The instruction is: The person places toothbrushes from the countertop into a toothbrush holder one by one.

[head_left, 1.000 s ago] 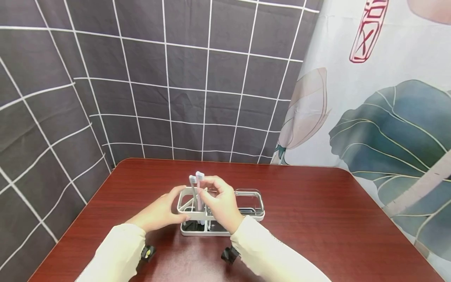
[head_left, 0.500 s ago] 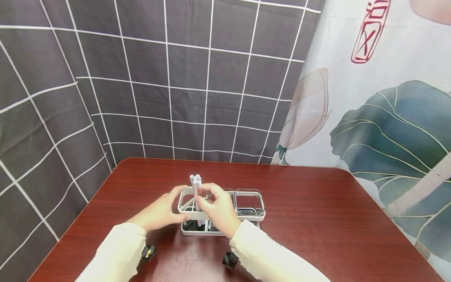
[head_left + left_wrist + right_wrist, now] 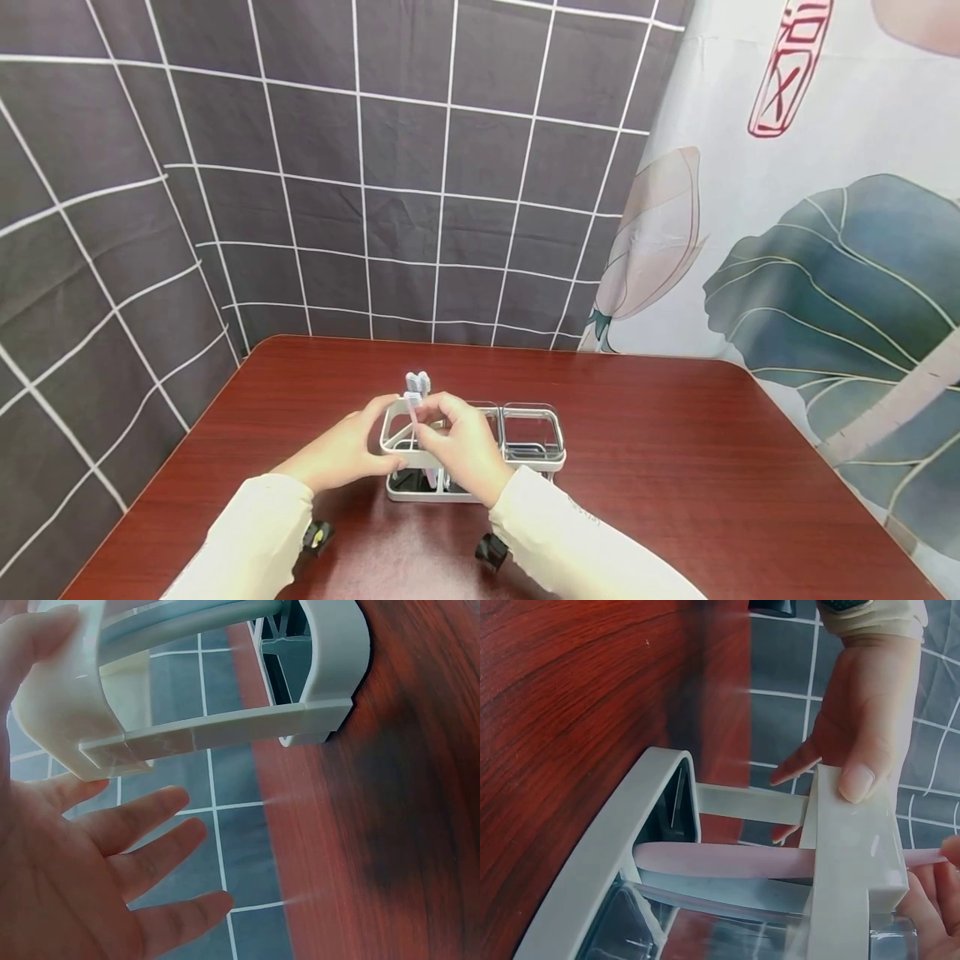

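Note:
A white two-tier toothbrush holder [image 3: 422, 459] stands on the table. My left hand [image 3: 337, 450] grips the left end of its upper frame, thumb in front and forefinger behind; the other fingers are spread in the left wrist view. My right hand [image 3: 467, 446] pinches a pink toothbrush [image 3: 412, 402] near its head, above the frame. In the right wrist view the pink handle [image 3: 724, 859] runs down through the frame to the holder's base, beside a pale blue handle [image 3: 727, 891]. Two other toothbrush heads [image 3: 424, 383] show just behind the pink one.
Clear cups [image 3: 528, 427] sit in the holder's right part, one partly behind my right hand. The red-brown wooden table [image 3: 675, 467] extends to both sides. A dark gridded cloth [image 3: 397, 225] hangs at the back and left, a leaf-patterned curtain [image 3: 825, 292] at the right.
The toothbrush in my right hand has come down and slightly left, its end now low in the holder. My right hand sank a little with it. The left hand kept its grip.

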`<state>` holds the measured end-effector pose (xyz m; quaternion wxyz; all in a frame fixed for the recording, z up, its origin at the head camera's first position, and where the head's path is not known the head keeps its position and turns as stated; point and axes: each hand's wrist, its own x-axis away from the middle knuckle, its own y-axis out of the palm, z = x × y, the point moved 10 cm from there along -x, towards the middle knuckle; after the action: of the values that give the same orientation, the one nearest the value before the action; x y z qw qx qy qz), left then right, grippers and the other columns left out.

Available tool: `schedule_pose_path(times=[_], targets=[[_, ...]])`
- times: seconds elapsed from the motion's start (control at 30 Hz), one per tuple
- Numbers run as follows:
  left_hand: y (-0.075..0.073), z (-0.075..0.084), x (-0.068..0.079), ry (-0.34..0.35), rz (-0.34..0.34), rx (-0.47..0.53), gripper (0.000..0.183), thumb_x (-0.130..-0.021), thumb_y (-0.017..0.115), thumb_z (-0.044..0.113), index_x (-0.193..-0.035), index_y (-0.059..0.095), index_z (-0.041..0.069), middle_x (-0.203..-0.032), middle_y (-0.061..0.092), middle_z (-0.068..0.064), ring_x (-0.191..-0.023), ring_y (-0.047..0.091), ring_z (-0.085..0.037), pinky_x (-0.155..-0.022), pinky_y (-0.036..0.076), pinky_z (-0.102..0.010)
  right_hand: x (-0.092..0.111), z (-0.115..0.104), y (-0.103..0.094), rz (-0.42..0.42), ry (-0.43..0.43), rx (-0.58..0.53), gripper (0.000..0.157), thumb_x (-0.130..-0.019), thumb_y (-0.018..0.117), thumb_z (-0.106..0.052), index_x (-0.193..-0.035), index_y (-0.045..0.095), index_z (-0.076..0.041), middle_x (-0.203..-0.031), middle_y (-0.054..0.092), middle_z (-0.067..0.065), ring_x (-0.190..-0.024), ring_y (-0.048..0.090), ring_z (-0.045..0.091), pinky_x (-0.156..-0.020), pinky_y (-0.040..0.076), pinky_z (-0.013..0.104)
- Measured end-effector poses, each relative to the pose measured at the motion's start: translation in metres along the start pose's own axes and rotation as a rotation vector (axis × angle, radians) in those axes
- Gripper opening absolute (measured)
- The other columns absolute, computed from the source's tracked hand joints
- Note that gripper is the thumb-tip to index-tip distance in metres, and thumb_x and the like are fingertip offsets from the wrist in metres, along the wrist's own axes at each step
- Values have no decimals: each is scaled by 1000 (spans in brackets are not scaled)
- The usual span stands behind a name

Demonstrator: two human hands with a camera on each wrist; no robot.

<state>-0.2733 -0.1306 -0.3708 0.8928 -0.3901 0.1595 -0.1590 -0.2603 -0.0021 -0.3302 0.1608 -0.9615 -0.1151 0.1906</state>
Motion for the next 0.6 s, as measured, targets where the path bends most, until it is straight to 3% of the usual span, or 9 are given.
schedule_pose_path(times=[0.3, 0.6], targets=[[-3, 5, -1, 18, -4, -35, 78, -74, 81, 33, -137, 42, 8, -119, 62, -15, -98, 60, -20, -89, 49, -46, -2, -4, 5, -66, -13, 73, 10, -85, 67, 0, -94, 67, -5, -89, 67, 5, -74, 66, 10, -70, 53, 18], [-2, 3, -1, 6, 0, -52, 79, -74, 81, 33, -138, 43, 9, -121, 62, -14, -101, 60, -21, -90, 48, -47, -1, -7, 5, -54, -50, 136, 13, -85, 68, -1, -98, 69, -5, -91, 67, 3, -81, 65, 12, -74, 54, 19]])
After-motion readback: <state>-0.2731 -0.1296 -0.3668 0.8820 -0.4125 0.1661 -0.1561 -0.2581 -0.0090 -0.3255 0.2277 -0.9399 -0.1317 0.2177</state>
